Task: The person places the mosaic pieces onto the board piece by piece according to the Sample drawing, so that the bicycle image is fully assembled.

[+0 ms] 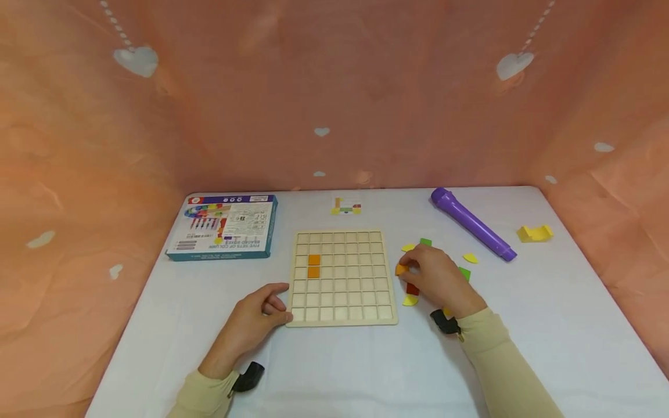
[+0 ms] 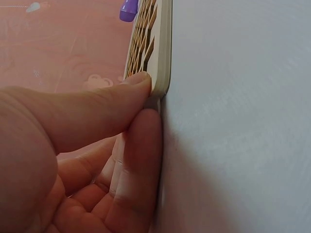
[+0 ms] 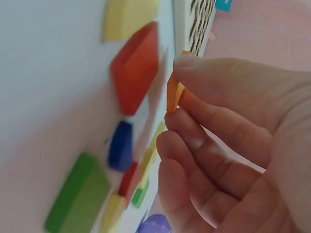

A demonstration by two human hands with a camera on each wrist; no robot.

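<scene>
A pale wooden grid board [image 1: 342,320] lies flat with two orange tiles [image 1: 313,266] in its upper-left cells. My left hand [image 1: 251,319] holds the board by its left edge; in the left wrist view the thumb [image 2: 104,109] lies on the rim at a corner, a bent finger just below. Right of the board, my right hand [image 1: 439,278] pinches an orange tile [image 3: 174,92] between thumb and fingers. Around that hand lie a red piece [image 3: 136,70], a blue piece [image 3: 121,145], green pieces [image 3: 77,194] and several yellow pieces [image 1: 410,300], partly hidden by the hand in the head view.
A flat printed box [image 1: 225,226] lies at the back left. Behind the board is a small pattern card [image 1: 346,206]. A purple microphone-shaped stick [image 1: 473,223] lies back right, with a yellow curved block [image 1: 535,233] beyond it. A patterned curtain [image 1: 355,93] encloses the table.
</scene>
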